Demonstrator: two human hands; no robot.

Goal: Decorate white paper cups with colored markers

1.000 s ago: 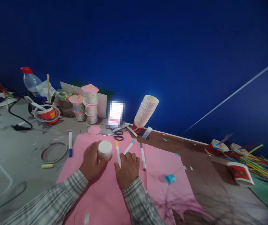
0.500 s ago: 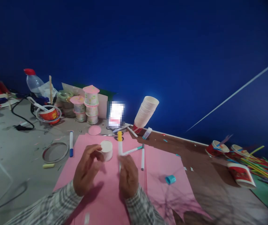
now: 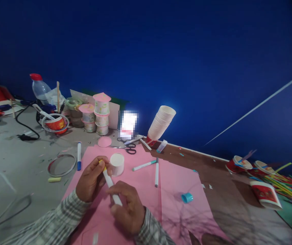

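Note:
My right hand [image 3: 125,207] is closed round the barrel of a white marker [image 3: 111,186] with a yellow cap. My left hand [image 3: 91,180] pinches that yellow cap end. Both hands hover low over a pink paper sheet [image 3: 141,190]. Just beyond my left fingers an upturned white paper cup [image 3: 117,164] stands on the sheet. Two more markers [image 3: 149,166] lie on the pink paper to the right of the cup.
A blue cap [image 3: 187,197] lies on the pink sheet. Scissors [image 3: 128,148], a blue marker [image 3: 79,156], a tape ring [image 3: 61,164], a leaning stack of cups [image 3: 161,124], decorated cup towers [image 3: 97,114] and a bottle [image 3: 39,87] sit behind. Red cups and straws [image 3: 268,183] crowd the right.
My right hand lifted the yellow-capped marker off the sheet and drew it back. My left hand let go of the white cup and took hold of the marker's cap end.

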